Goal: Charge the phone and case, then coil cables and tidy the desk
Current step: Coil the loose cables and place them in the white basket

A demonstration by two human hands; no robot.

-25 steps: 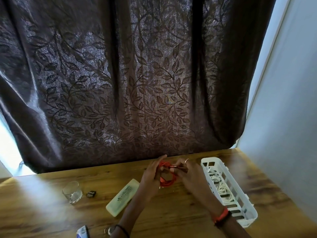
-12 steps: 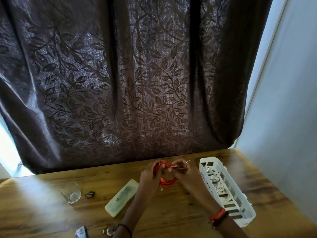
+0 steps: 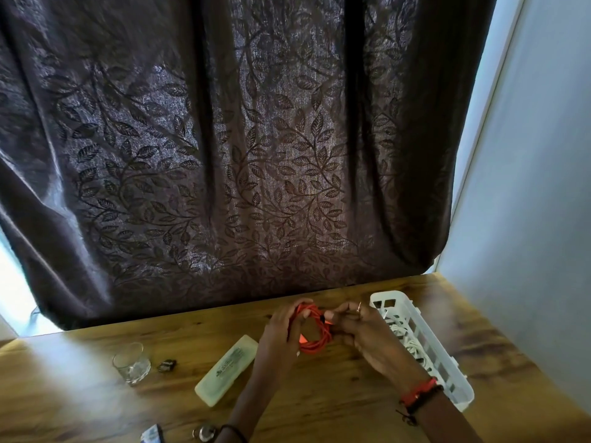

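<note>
**A:** Spotted the orange cable (image 3: 315,335) lower centre, over the bench (image 3: 319,398)? Looks wound tighter than a second ago.

**B:** Yep. Gripping it with the left hand (image 3: 279,337) now, pinching its end with the right hand (image 3: 363,334). Probably nearly ready for the white basket (image 3: 454,375).

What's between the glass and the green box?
A small dark object lies on the desk between the glass and the green box, nearer the glass. It is too small to identify. The head view shows it.
</note>
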